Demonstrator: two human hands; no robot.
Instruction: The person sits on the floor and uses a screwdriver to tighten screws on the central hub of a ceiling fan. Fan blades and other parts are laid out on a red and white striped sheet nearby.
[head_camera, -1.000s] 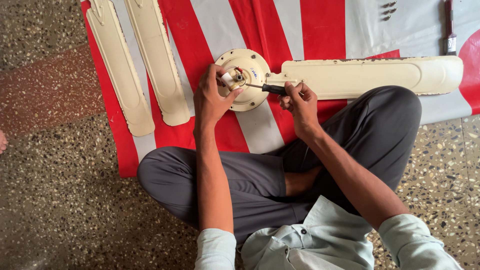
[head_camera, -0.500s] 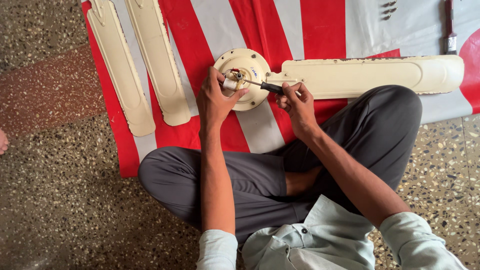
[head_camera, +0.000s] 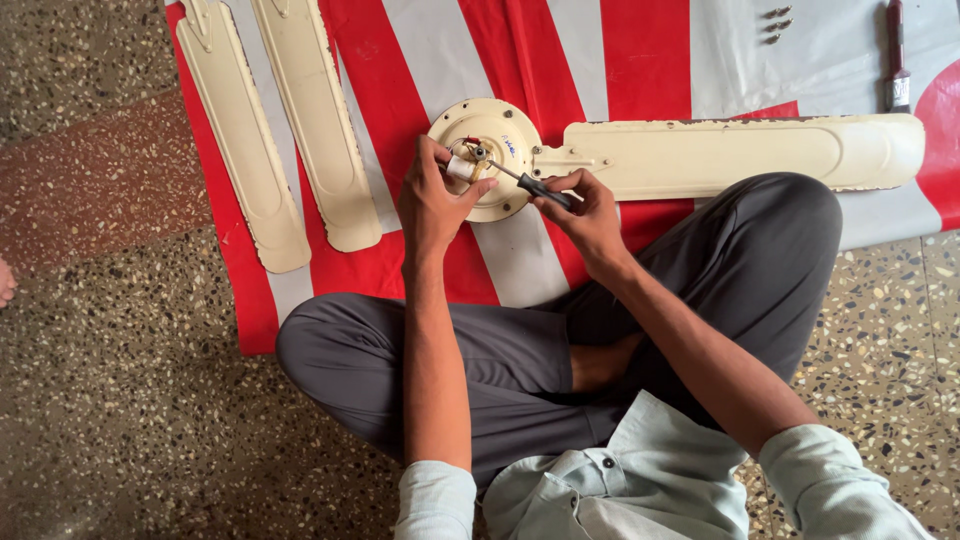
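- The fan motor hub (head_camera: 487, 158), a round cream metal disc with worn paint, lies on the red-and-white striped sheet (head_camera: 640, 60), right under the fingers of both hands.
- The left hand (head_camera: 432, 205) pinches a small white cylindrical part (head_camera: 459, 167) at the hub's centre between thumb and fingers; thin red wire shows just above the fingertips.
- The right hand (head_camera: 590, 215) is closed around the black handle of a screwdriver (head_camera: 528, 183), whose slim metal shaft slants up-left to the hub's centre, beside the left fingertips.
- One long cream fan blade (head_camera: 740, 152), smooth with chipped edges, is attached to the hub and stretches away just beyond the right fingers.
- Two more matching loose blades (head_camera: 290, 130) lie side by side, well apart from the left fingers on their far side.
- Three small screws (head_camera: 778, 24) lie far beyond the right fingers, near a brush (head_camera: 896, 60) with a dark red handle.
- The sheet lies on a speckled terrazzo floor (head_camera: 120, 380); the person's crossed legs in grey trousers (head_camera: 500, 350) sit beneath both forearms.
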